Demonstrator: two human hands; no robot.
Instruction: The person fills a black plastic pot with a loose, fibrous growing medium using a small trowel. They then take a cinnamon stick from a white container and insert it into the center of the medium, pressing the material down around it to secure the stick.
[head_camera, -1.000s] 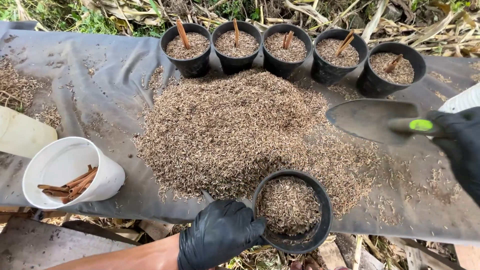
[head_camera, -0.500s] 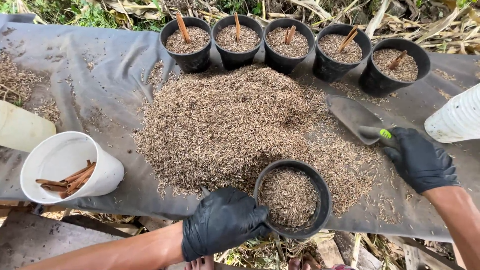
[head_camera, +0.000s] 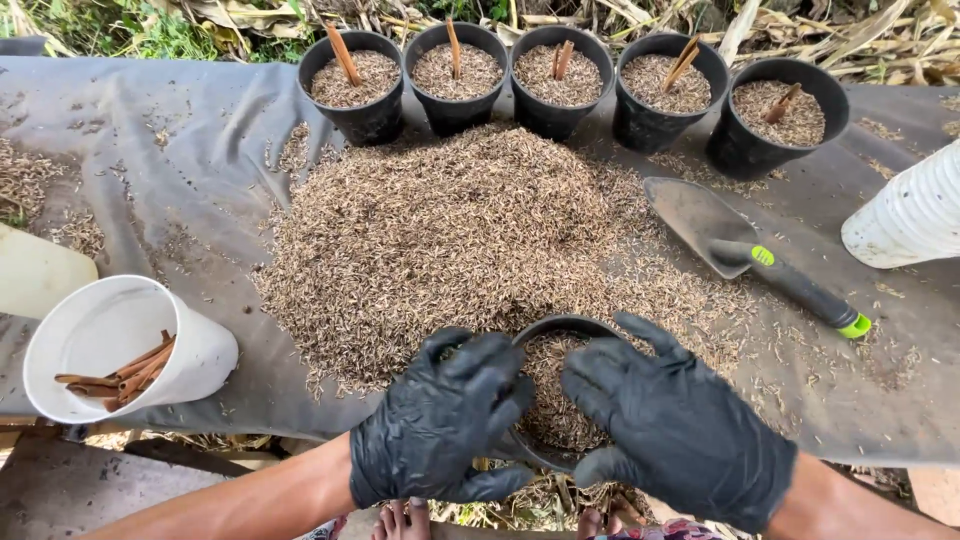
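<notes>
Black plastic, thin-walled and likely a little flexible, makes up the small nursery pot (head_camera: 560, 395) at the desk's near edge, filled almost to the rim with loose dry husk. It probably weighs little, yet the fill would spill if tipped, so the rim and side walls look like the best places to hold. From the head view, the left hand (head_camera: 440, 425) in a black glove cups the pot's left side, fingers curled on its rim; the right hand (head_camera: 675, 425) spreads half-open over the right side. A trowel (head_camera: 745, 250) lies toward the desk's right edge, beyond the husk heap (head_camera: 460, 230).
</notes>
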